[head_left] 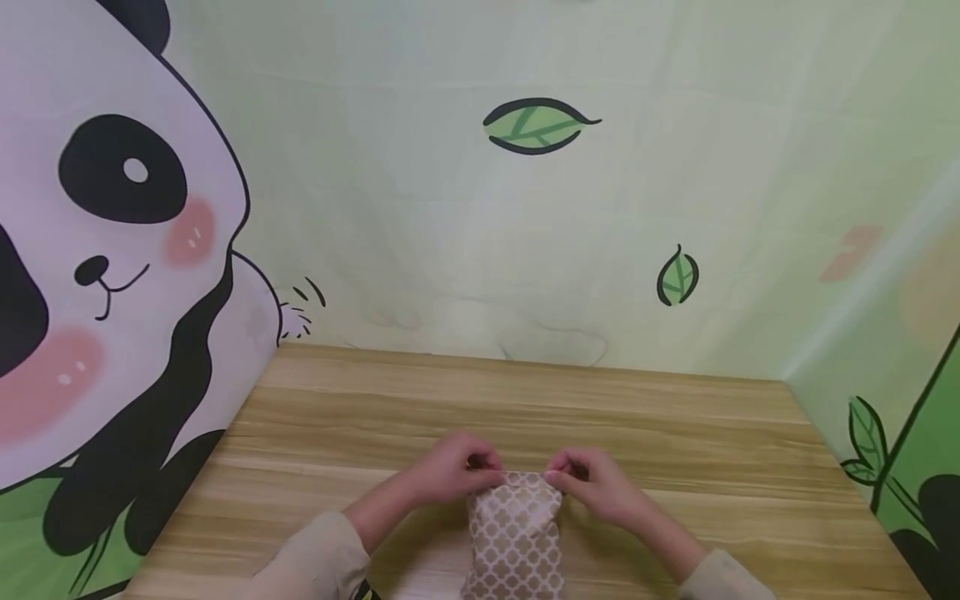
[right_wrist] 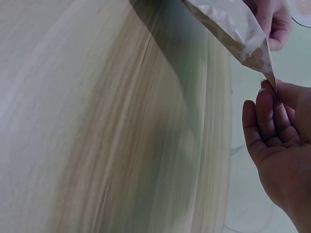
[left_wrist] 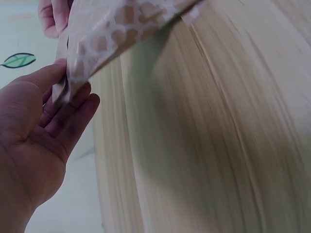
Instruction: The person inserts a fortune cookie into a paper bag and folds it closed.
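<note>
A brown paper bag [head_left: 515, 533] with a white lattice pattern hangs between my two hands near the front of the table. My left hand [head_left: 462, 468] pinches the bag's top left corner between thumb and fingers. At the opposite corner, my right hand [head_left: 592, 483] pinches the top edge the same way. The left wrist view shows the bag [left_wrist: 114, 36] from the side, its top edges slightly parted at the left thumb. In the right wrist view the bag [right_wrist: 238, 29] narrows to the corner held by the fingertips. What is inside it, if anything, stays hidden.
A wood-grain table [head_left: 660, 425] spreads beneath the hands. Behind it hangs a pale green backdrop [head_left: 420, 208] with printed leaves, and a large printed panda [head_left: 217, 333] covers the left side. The backdrop continues along the table's right edge.
</note>
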`<action>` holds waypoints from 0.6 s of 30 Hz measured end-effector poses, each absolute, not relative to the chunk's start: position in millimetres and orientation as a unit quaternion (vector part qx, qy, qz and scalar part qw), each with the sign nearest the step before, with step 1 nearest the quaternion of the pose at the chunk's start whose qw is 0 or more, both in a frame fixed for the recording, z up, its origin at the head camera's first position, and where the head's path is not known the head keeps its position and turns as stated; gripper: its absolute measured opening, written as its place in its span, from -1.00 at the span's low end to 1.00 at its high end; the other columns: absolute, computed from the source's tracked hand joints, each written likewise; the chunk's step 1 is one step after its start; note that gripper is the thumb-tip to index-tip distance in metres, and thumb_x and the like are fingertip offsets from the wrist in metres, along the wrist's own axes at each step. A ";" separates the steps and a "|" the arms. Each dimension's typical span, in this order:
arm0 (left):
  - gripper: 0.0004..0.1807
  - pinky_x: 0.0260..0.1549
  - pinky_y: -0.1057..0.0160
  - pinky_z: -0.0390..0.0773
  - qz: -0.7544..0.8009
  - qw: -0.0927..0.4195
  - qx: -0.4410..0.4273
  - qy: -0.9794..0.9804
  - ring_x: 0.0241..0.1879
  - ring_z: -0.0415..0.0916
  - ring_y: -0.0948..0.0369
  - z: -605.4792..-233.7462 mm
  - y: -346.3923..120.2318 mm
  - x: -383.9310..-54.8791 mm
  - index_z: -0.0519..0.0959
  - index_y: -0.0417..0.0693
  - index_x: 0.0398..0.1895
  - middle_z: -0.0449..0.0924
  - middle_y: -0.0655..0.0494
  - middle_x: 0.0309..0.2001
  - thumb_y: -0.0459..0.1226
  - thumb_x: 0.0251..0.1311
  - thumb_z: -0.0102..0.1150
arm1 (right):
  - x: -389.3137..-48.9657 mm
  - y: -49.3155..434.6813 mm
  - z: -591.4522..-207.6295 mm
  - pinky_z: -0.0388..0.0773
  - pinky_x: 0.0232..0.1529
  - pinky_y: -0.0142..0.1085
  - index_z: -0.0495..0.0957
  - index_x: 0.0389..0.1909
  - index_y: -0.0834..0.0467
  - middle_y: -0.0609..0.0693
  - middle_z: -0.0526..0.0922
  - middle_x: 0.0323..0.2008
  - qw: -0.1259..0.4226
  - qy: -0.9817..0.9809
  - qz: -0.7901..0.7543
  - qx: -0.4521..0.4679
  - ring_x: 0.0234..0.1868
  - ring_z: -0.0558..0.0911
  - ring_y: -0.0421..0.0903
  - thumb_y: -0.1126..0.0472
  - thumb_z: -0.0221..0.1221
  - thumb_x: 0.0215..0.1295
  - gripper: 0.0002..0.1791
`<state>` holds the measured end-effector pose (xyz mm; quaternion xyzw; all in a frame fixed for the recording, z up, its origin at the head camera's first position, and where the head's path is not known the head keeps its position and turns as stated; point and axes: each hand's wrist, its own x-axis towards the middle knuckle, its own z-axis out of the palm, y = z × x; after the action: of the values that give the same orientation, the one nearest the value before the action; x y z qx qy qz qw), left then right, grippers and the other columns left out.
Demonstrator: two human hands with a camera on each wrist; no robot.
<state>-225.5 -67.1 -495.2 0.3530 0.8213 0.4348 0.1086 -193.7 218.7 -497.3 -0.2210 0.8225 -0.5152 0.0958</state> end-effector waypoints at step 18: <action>-0.90 -0.28 0.36 0.62 0.345 0.070 0.364 0.862 -0.39 0.51 0.45 -514.4 -76.0 -237.1 0.71 -0.02 -0.34 0.68 0.29 -0.41 -0.33 0.38 0.38 | -204.9 218.5 -512.7 0.67 -0.28 -0.33 0.66 -0.29 0.11 -0.17 0.66 -0.39 -0.044 0.898 -0.278 -0.339 -0.34 0.58 -0.31 0.34 0.34 0.40 -0.91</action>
<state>-237.1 -76.0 -514.4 0.3635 0.8625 0.3451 0.0700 -204.9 218.5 -512.7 -0.3393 0.8976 -0.2781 -0.0442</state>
